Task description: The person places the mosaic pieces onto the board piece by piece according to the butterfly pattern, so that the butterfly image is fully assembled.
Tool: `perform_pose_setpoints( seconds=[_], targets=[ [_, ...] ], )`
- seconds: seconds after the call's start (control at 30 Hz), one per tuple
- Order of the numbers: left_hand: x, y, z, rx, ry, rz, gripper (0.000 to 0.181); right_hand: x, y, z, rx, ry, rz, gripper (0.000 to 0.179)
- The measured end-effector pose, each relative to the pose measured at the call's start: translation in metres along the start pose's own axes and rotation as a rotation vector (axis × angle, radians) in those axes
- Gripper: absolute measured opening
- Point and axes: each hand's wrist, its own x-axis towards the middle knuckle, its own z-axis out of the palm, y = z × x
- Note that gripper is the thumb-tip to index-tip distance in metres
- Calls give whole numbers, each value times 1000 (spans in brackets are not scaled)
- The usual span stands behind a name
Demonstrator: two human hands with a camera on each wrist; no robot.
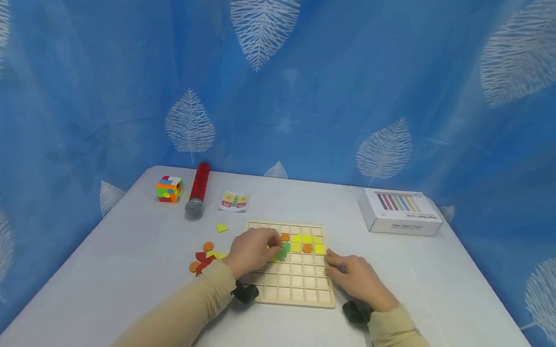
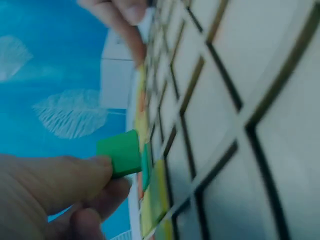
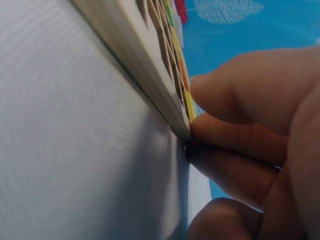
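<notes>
1. Step in hand, as I judge it: setting a green tile point(image 2: 120, 154) into the board point(image 1: 291, 294), where yellow, orange and green tiles already fill some far cells.
2. The next move seems to call for turning the tile square to a cell and lowering it without nudging its neighbours.
3. The left hand point(image 1: 251, 250) pinches the tile between thumb and fingers. The tile juts out past the fingertips, towards the board and close to its filled cells; whether they touch, I cannot tell.
4. The right hand point(image 1: 357, 277) rests its fingertips against the board's right edge, fingers loosely extended, likely steadying it.
5. Loose pieces point(image 1: 208, 246), including 2 orange discs, lie left of the board, beside the left hand; the card point(image 1: 233, 201) lies beyond them.
</notes>
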Motion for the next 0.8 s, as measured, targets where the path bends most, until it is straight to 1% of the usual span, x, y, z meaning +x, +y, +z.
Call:
perform_pose_setpoints(
  seconds=[0.07, 0.13, 0.2, 0.4, 0.6, 0.7, 0.8],
  targets=[
    [5, 4, 5, 49, -17, 8, 4, 0, 1, 0, -4, 0, -5, 41],
    [8, 6, 8, 79, -27, 8, 5, -1, 1, 1, -2, -1, -7, 41],
    [10, 7, 9, 90, -36, 11, 4, -1, 0, 0, 2, 1, -10, 40],
    [12, 7, 9, 86, -52, 35, 3, -1, -2, -2, -5, 6, -13, 40],
    [15, 6, 12, 150, -62, 48, 5, -1, -4, -3, -3, 2, -6, 40],
    [14, 5, 13, 145, -57, 54, 6, -1, -5, -2, 9, 4, -13, 40],
    [10, 4, 11, 113, -51, 43, 4, -2, -5, -3, 2, 7, -25, 40]
  ],
)
